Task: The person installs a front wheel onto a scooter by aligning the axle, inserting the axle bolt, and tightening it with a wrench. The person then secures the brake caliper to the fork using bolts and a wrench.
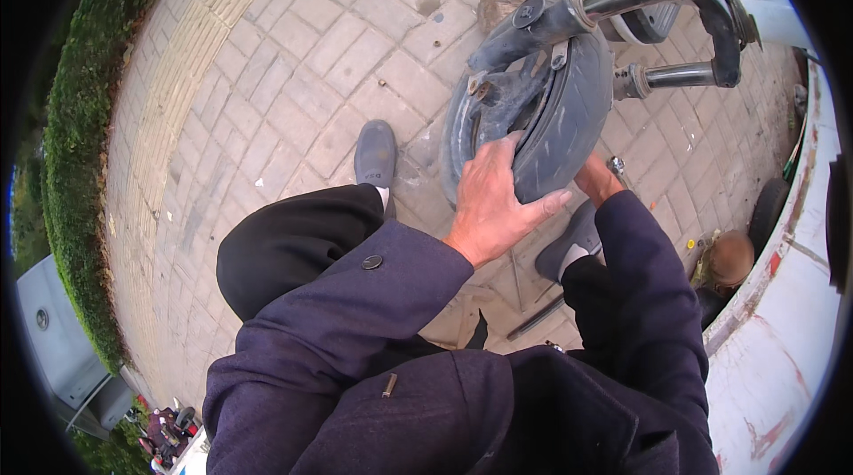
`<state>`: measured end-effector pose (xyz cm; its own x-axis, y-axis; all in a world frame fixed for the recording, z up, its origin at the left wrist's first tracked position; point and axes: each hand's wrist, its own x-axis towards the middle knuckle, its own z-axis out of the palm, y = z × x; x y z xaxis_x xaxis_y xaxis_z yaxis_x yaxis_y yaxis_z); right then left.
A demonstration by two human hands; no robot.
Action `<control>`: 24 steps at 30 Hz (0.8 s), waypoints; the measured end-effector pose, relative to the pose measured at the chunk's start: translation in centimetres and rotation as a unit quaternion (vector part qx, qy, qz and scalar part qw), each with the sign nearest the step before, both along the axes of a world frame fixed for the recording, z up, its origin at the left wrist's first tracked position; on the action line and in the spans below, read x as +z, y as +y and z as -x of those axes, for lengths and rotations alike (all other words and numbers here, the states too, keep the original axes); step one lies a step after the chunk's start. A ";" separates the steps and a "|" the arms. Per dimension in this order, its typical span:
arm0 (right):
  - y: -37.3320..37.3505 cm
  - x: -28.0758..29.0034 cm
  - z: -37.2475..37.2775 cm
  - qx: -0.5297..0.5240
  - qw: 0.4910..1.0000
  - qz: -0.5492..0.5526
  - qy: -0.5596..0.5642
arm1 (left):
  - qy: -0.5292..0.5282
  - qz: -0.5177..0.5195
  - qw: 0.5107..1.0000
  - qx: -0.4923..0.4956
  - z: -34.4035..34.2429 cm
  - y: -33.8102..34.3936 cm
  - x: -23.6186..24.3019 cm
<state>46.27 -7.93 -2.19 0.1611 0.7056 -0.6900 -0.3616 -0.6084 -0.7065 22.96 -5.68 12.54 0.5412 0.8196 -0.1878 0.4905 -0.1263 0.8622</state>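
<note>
The scooter's small front wheel (pixel 573 124) is in front of me, with a dusty dark tyre, grooved tread and a bracket with bolts in its middle. Its black and metal fork (pixel 677 75) reaches to the upper right. My left hand (pixel 498 204) grips the near left side of the tyre, fingers over it and thumb spread along its lower part. My right hand (pixel 597 175) is at the right underside of the tyre, its fingertips hidden behind the wheel. A small metal piece (pixel 617 168) shows just beside it.
A scooter footboard (pixel 640 8) lies by wooden blocks (pixel 498 4). A white vehicle (pixel 764 368) curves along the right, near a loose tyre (pixel 769 213), a brown round object (pixel 730 257) and a bar (pixel 533 319). Paving (pixel 293 93) runs to a hedge (pixel 80 155).
</note>
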 end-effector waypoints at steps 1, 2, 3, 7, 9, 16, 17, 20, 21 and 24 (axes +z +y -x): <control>-0.4 0.1 0.7 -0.013 1.000 -0.001 -0.004 | -0.010 0.002 1.000 0.003 0.4 0.3 0.2; -0.8 0.2 1.4 -0.021 1.000 -0.004 -0.008 | -0.004 -0.007 1.000 0.002 0.8 0.7 0.4; -1.4 0.5 2.1 -0.029 0.999 -0.010 -0.014 | -0.007 -0.023 1.000 0.001 1.3 1.1 0.6; -2.8 1.4 4.4 -0.024 0.999 -0.041 -0.005 | -0.008 0.010 1.000 0.011 3.4 3.4 1.7; -3.2 2.0 5.3 0.025 0.996 -0.079 -0.031 | -0.012 0.008 1.000 -0.017 4.5 5.0 2.3; -3.0 2.9 5.7 0.137 0.908 -0.111 -0.380 | 0.003 0.026 0.991 -0.131 5.7 7.2 3.0; -3.1 2.7 6.0 0.123 0.904 -0.103 -0.396 | 0.014 0.048 0.991 -0.120 5.6 7.2 3.0; -3.0 2.1 5.8 0.129 0.899 -0.112 -0.404 | 0.046 0.080 0.990 -0.106 5.1 7.0 3.0; -3.0 1.9 5.7 0.141 0.888 -0.104 -0.426 | 0.045 0.068 0.991 -0.105 4.9 7.0 3.0; -2.7 1.3 5.7 0.150 0.874 -0.111 -0.449 | 0.024 0.072 0.994 -0.082 4.5 6.7 3.1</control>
<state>40.57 -10.67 -0.87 0.3508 0.9098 -0.2217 0.5513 -0.3920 -0.7365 18.43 1.06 15.67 0.6538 0.6831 -0.3255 0.5138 -0.0849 0.8537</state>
